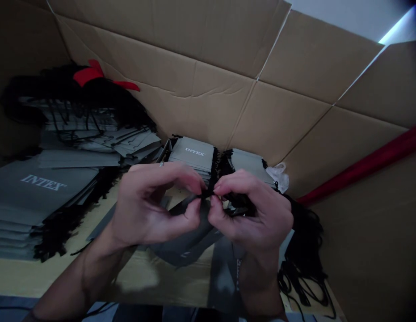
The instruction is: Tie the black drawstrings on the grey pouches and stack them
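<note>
My left hand and my right hand meet at the middle of the view, thumb and forefinger of each pinched on a short black cord. Whether the cord is knotted there, I cannot tell. Below the fingers a grey pouch hangs tilted over the table, apparently joined to this cord, its print mostly turned away. Another grey pouch lies on the table under my right wrist.
Stacked grey INTEX pouches with black cord ends fill the left; smaller stacks stand at the back. A black cord bundle with a red strip tops the left pile. Loose black cords lie right. Cardboard walls enclose the wooden table.
</note>
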`<move>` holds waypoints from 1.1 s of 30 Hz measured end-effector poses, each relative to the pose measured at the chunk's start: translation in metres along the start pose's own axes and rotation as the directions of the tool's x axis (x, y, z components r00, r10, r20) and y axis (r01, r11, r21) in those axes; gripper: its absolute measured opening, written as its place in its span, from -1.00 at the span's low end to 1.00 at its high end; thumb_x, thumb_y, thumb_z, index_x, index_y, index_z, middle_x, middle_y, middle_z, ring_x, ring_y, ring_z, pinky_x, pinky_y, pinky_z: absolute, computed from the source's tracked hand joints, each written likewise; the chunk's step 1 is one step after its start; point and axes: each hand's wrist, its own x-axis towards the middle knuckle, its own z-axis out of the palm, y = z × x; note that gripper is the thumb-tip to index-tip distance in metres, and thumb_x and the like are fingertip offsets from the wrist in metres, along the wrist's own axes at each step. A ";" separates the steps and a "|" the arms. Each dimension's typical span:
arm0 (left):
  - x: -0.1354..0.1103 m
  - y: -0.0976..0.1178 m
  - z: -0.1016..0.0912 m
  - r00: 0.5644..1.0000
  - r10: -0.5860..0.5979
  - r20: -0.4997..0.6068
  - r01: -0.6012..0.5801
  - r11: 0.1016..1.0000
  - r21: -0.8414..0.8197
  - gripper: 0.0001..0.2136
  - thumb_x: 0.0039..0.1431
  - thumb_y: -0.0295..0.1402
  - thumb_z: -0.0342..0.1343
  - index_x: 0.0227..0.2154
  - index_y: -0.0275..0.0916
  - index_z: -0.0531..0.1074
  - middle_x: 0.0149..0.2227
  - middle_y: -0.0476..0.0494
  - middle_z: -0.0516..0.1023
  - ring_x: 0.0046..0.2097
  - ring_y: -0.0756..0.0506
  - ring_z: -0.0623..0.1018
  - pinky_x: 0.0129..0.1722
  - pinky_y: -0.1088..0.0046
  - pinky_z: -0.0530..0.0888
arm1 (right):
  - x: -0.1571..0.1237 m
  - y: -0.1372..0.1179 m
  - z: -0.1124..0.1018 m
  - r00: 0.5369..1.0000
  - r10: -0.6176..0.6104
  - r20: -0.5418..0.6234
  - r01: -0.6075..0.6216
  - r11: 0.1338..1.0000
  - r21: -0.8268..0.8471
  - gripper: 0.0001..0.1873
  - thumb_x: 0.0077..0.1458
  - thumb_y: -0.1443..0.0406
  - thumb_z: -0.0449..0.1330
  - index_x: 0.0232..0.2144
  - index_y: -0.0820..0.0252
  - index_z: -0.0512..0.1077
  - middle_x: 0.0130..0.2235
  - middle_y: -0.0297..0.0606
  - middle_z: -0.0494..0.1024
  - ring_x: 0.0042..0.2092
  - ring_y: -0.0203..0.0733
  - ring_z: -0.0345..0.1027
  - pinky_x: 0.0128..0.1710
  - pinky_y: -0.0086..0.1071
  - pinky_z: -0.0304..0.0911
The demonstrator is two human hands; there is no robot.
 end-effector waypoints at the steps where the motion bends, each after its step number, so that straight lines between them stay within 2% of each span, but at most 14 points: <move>1: 0.001 0.001 0.001 0.999 -0.048 0.003 0.048 0.998 -0.030 -0.75 0.12 -0.56 0.42 -0.17 -0.15 0.63 -0.27 -0.04 0.74 -0.25 -0.07 0.73 -0.27 0.45 0.69 | 0.000 0.000 0.001 1.000 -0.003 -0.020 0.003 1.000 -0.022 -0.68 0.12 0.54 0.36 -0.19 0.02 0.57 -0.26 -0.34 0.68 -0.26 -0.16 0.59 -0.21 -0.23 0.59; 4: 0.005 0.004 0.004 0.983 -0.182 0.028 0.184 0.982 -0.051 -0.72 0.20 -0.46 0.51 -0.04 -0.19 0.68 -0.18 -0.08 0.79 -0.21 -0.05 0.76 -0.23 0.55 0.71 | 0.000 0.001 0.001 0.999 -0.020 -0.047 0.014 0.994 -0.107 -0.63 0.13 0.56 0.37 -0.15 -0.01 0.57 -0.24 -0.31 0.69 -0.23 -0.11 0.60 -0.15 -0.18 0.60; 7: 0.008 0.005 0.005 0.978 -0.208 0.010 0.208 0.978 0.009 -0.87 0.31 -0.39 0.47 -0.11 -0.19 0.73 -0.32 0.00 0.78 -0.39 0.02 0.68 -0.43 0.62 0.60 | -0.001 0.000 -0.003 1.000 0.016 -0.022 -0.018 0.995 -0.099 -0.65 0.14 0.54 0.37 -0.15 -0.01 0.58 -0.20 -0.30 0.69 -0.19 -0.09 0.61 -0.12 -0.19 0.60; 9: 0.009 0.005 0.004 0.982 -0.187 -0.004 0.187 0.981 0.050 -0.90 0.33 -0.38 0.47 -0.13 -0.17 0.74 -0.35 0.04 0.77 -0.43 0.05 0.64 -0.48 0.64 0.54 | 0.000 0.000 -0.007 0.988 0.154 0.008 -0.154 0.988 -0.031 -0.72 0.17 0.49 0.38 -0.15 0.02 0.58 -0.18 -0.29 0.69 -0.20 -0.12 0.61 -0.19 -0.25 0.58; 12: 0.009 0.004 0.001 0.989 -0.147 0.031 0.143 0.984 0.104 -0.90 0.34 -0.37 0.46 -0.12 -0.10 0.74 -0.27 0.05 0.81 -0.37 0.02 0.70 -0.42 0.62 0.58 | 0.004 0.002 -0.015 0.926 0.364 0.100 -0.373 0.923 0.094 -0.85 0.24 0.39 0.38 -0.15 0.07 0.59 -0.23 -0.31 0.68 -0.27 -0.20 0.58 -0.31 -0.37 0.51; 15: 0.007 0.003 0.000 0.989 -0.132 0.069 0.120 0.980 0.161 -0.90 0.39 -0.36 0.41 -0.09 -0.06 0.72 -0.24 0.06 0.82 -0.37 0.00 0.71 -0.36 0.56 0.63 | 0.007 0.005 -0.018 0.881 0.417 0.224 -0.455 0.877 0.154 -0.92 0.28 0.33 0.39 -0.16 0.11 0.62 -0.28 -0.34 0.68 -0.31 -0.25 0.57 -0.33 -0.43 0.50; 19: 0.006 0.004 0.000 0.993 -0.095 0.064 0.078 0.969 0.236 -0.92 0.40 -0.31 0.40 -0.09 -0.01 0.70 -0.20 0.09 0.83 -0.32 -0.01 0.75 -0.24 0.50 0.69 | 0.009 0.008 -0.019 0.876 0.431 0.215 -0.464 0.875 0.139 -0.95 0.32 0.32 0.41 -0.24 0.11 0.61 -0.33 -0.39 0.65 -0.37 -0.32 0.50 -0.41 -0.51 0.41; 23: 0.005 0.005 -0.001 0.994 -0.076 0.078 0.052 0.961 0.273 -0.90 0.40 -0.29 0.38 -0.08 0.00 0.68 -0.20 0.09 0.83 -0.31 -0.04 0.76 -0.26 0.46 0.69 | 0.008 0.010 -0.020 0.886 0.403 0.230 -0.439 0.887 0.140 -0.93 0.34 0.31 0.43 -0.25 0.11 0.63 -0.32 -0.39 0.66 -0.35 -0.33 0.51 -0.37 -0.51 0.43; 29: 0.005 0.004 -0.007 0.985 -0.075 0.158 0.028 0.960 0.280 -0.91 0.39 -0.35 0.36 -0.09 -0.06 0.65 -0.24 0.08 0.79 -0.37 0.01 0.70 -0.28 0.53 0.63 | 0.007 0.010 -0.023 0.877 0.396 0.272 -0.442 0.887 0.133 -0.92 0.38 0.30 0.41 -0.23 0.11 0.62 -0.30 -0.39 0.65 -0.34 -0.34 0.48 -0.37 -0.51 0.38; 33: 0.004 0.005 -0.011 0.978 -0.071 0.195 0.013 0.959 0.282 -0.90 0.41 -0.34 0.37 -0.07 -0.06 0.64 -0.20 0.08 0.79 -0.31 0.03 0.72 -0.28 0.57 0.58 | 0.007 0.009 -0.023 0.864 0.412 0.288 -0.467 0.871 0.155 -0.91 0.36 0.31 0.43 -0.25 0.12 0.61 -0.29 -0.37 0.65 -0.32 -0.32 0.49 -0.37 -0.49 0.38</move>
